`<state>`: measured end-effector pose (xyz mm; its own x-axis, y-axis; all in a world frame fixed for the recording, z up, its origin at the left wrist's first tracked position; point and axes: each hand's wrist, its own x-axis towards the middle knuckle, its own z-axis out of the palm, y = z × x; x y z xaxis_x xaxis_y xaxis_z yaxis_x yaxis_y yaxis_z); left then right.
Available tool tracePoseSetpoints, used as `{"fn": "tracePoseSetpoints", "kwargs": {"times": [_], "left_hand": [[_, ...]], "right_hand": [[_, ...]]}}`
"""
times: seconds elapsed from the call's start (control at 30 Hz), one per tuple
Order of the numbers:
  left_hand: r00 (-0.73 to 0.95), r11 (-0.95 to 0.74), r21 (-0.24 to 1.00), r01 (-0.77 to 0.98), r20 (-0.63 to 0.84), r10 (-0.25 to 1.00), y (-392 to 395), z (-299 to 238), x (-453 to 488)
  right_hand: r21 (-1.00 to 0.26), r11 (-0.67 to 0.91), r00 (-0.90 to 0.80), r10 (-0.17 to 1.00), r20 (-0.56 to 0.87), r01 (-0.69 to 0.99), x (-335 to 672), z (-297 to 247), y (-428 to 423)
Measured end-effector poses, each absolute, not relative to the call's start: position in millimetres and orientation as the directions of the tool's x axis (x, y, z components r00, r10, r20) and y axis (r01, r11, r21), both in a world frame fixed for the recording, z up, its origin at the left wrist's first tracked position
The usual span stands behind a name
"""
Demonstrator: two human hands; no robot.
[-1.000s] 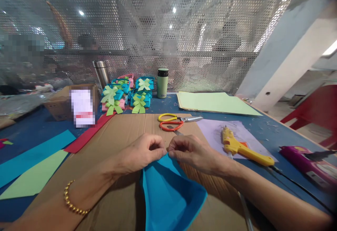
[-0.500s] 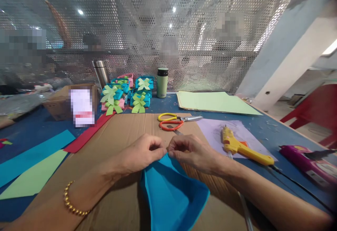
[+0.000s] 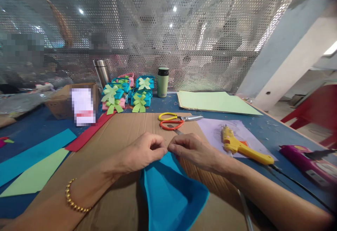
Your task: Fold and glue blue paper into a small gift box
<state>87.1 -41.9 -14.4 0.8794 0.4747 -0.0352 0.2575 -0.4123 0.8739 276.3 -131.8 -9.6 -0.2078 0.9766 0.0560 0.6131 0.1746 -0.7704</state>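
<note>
A blue foam or felt sheet (image 3: 175, 196), folded into an open shape, stands over brown cardboard (image 3: 123, 196) in front of me. My left hand (image 3: 150, 148) pinches its far edge between thumb and fingers. Close beside it, my right hand (image 3: 186, 150) pinches the same edge, the fingertips of both hands nearly touching. The exact spot they grip is hidden by the fingers. Just beyond the hands lie scissors (image 3: 172, 125) with one yellow and one orange handle, and a small blade (image 3: 177, 129) beside them.
At right, a yellow glue gun (image 3: 243, 149) rests on a purple sheet (image 3: 210, 129), its cord trailing toward a magenta power strip (image 3: 306, 164). Small blue bags with green bows (image 3: 139, 99), a green tumbler (image 3: 162, 83) and a cardboard box (image 3: 59, 101) stand behind. Coloured strips (image 3: 39, 154) lie left.
Both hands keep their pinch on the blue sheet, with only a slight shift of the fingers. The view has moved a little; the tools lie as before.
</note>
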Motion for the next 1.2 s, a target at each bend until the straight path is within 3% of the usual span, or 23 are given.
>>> {"fn": "tracePoseSetpoints", "kwargs": {"times": [0.23, 0.43, 1.2], "left_hand": [[0.893, -0.437, 0.858, 0.270, -0.053, 0.448, -44.8, -9.7, 86.4], [0.895, -0.461, 0.848, 0.260, -0.033, 0.444, -44.4, -10.2, 86.5], [0.898, -0.530, 0.802, 0.276, -0.020, 0.439, -42.9, -6.9, 87.3]], "right_hand": [[-0.779, 0.116, -0.190, 0.982, -0.005, 0.617, 272.5, -10.1, -133.9], [-0.649, 0.187, -0.194, 0.979, 0.061, 0.738, 268.2, -5.3, -138.2], [-0.751, 0.125, -0.227, 0.973, -0.035, 0.648, 275.2, -5.6, -135.9]]}}
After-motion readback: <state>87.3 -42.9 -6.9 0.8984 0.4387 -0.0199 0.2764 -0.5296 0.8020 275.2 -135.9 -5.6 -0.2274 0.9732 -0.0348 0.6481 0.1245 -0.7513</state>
